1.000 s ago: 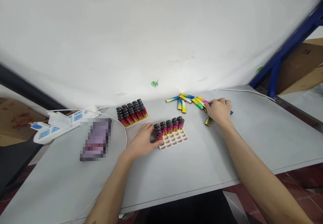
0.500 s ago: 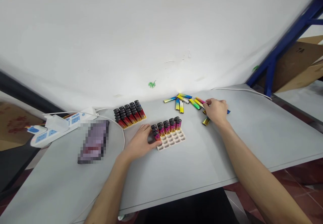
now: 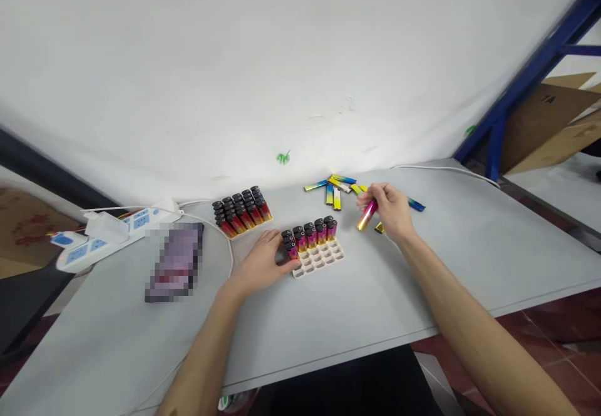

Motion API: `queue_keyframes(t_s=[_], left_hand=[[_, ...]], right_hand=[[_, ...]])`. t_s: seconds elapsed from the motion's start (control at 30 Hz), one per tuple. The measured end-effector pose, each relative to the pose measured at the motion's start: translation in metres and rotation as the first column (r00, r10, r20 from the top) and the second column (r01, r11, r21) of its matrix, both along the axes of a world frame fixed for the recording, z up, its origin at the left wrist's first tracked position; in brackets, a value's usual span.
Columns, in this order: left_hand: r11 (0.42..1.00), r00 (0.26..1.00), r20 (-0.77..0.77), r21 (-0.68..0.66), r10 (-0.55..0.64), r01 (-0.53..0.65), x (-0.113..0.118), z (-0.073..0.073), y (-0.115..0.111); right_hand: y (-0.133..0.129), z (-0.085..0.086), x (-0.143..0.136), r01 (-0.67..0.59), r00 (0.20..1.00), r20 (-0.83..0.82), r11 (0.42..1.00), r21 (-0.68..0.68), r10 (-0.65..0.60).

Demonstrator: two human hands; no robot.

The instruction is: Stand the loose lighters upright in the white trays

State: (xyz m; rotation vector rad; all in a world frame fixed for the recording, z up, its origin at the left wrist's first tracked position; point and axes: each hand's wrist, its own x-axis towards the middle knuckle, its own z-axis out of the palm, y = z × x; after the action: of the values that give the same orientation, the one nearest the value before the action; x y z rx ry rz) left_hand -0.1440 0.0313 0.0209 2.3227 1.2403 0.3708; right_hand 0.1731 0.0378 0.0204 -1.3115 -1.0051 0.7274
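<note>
My right hand (image 3: 389, 209) is closed on a shiny pink-and-gold lighter (image 3: 367, 215), held tilted above the table with its gold end pointing down. My left hand (image 3: 263, 263) grips the left end of a white tray (image 3: 319, 264), its thumb at the front corner. Pink-and-gold lighters (image 3: 310, 236) with black tops stand upright in the tray's back rows, and its front slots are bare. Loose lighters in blue, yellow and green (image 3: 337, 198) lie scattered behind and around my right hand, some partly hidden by it.
At the back left stands a second tray of red-and-gold lighters (image 3: 244, 216). A blurred phone-like object (image 3: 176, 263) lies left of my left hand, beside a white power strip (image 3: 117, 234) with cables. A white wall (image 3: 282, 78) rises behind the table.
My right hand has lifted a pink-and-gold lighter from the loose pile and moved slightly left with it. My left hand stays at the tray.
</note>
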Motion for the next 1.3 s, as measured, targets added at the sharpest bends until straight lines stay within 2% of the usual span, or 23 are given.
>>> queue_keyframes(t_s=[0.07, 0.13, 0.2, 0.33, 0.4, 0.47, 0.53, 0.6, 0.7, 0.77, 0.87, 0.93, 0.97, 1.07, 1.13, 1.2, 1.3], left_hand=[[1.000, 1.000, 0.003, -0.005, -0.004, 0.004, 0.000, 0.000, 0.000], [1.000, 1.000, 0.000, 0.004, 0.008, -0.008, 0.000, 0.000, -0.001], [1.000, 1.000, -0.004, 0.015, 0.015, -0.015, 0.000, -0.001, -0.001], [1.000, 1.000, -0.001, 0.018, -0.010, 0.010, 0.001, -0.001, -0.001], [0.999, 1.000, 0.000, 0.022, -0.023, 0.023, 0.001, 0.000, -0.001], [0.999, 1.000, -0.006, 0.031, -0.026, 0.026, 0.001, 0.001, 0.000], [0.999, 1.000, -0.016, 0.037, -0.026, 0.026, 0.002, 0.002, -0.001], [0.999, 1.000, -0.017, 0.037, -0.023, 0.024, 0.002, 0.002, -0.001], [0.999, 1.000, -0.018, 0.039, -0.022, 0.023, 0.002, 0.003, -0.002], [0.999, 1.000, -0.019, 0.044, -0.024, 0.025, 0.002, 0.003, -0.002], [0.998, 1.000, -0.004, 0.050, -0.024, 0.024, 0.002, 0.003, -0.001], [0.999, 1.000, -0.005, 0.046, -0.017, 0.017, 0.002, 0.004, -0.001], [0.999, 1.000, -0.010, 0.042, -0.015, 0.016, 0.002, 0.005, -0.002], [0.999, 1.000, -0.015, 0.039, -0.017, 0.017, 0.003, 0.007, -0.003], [0.999, 1.000, -0.010, 0.041, -0.017, 0.018, 0.003, 0.008, -0.004], [0.999, 1.000, -0.008, 0.039, -0.018, 0.018, 0.003, 0.008, -0.004], [0.999, 1.000, -0.012, 0.032, -0.011, 0.012, 0.003, 0.007, -0.003]], right_hand=[[-0.003, -0.005, -0.010, 0.027, 0.987, 0.158, 0.999, -0.047, -0.019], [-0.005, -0.010, -0.020, 0.079, 0.927, 0.370, 0.996, -0.038, -0.060], [-0.005, -0.015, -0.028, 0.080, 0.855, 0.515, 0.997, -0.023, -0.056], [-0.006, -0.016, -0.036, 0.004, 0.769, 0.639, 0.999, -0.040, 0.022], [-0.009, -0.011, -0.036, 0.000, 0.719, 0.695, 1.000, 0.008, -0.006], [-0.015, -0.003, -0.034, 0.068, 0.640, 0.766, 0.998, 0.015, -0.055], [-0.025, 0.004, -0.032, 0.196, 0.543, 0.839, 0.976, -0.099, -0.024], [-0.038, 0.009, -0.032, 0.308, 0.471, 0.874, 0.907, -0.287, 0.117], [-0.055, 0.008, -0.036, 0.345, 0.432, 0.851, 0.817, -0.462, 0.298], [-0.063, 0.005, -0.039, 0.317, 0.445, 0.833, 0.812, -0.491, 0.330], [-0.067, 0.001, -0.038, 0.185, 0.507, 0.804, 0.871, -0.454, 0.311], [-0.066, 0.000, -0.036, 0.062, 0.580, 0.762, 0.917, -0.395, 0.289], [-0.065, 0.000, -0.035, -0.001, 0.642, 0.712, 0.929, -0.371, 0.285], [-0.057, 0.004, -0.035, -0.162, 0.853, 0.438, 0.941, -0.296, 0.285], [-0.050, 0.007, -0.035, -0.228, 0.929, 0.242, 0.948, -0.223, 0.281], [-0.042, 0.009, -0.034, -0.279, 0.955, 0.051, 0.946, -0.166, 0.291], [-0.035, 0.007, -0.033, -0.346, 0.915, -0.272, 0.927, -0.147, 0.298]])
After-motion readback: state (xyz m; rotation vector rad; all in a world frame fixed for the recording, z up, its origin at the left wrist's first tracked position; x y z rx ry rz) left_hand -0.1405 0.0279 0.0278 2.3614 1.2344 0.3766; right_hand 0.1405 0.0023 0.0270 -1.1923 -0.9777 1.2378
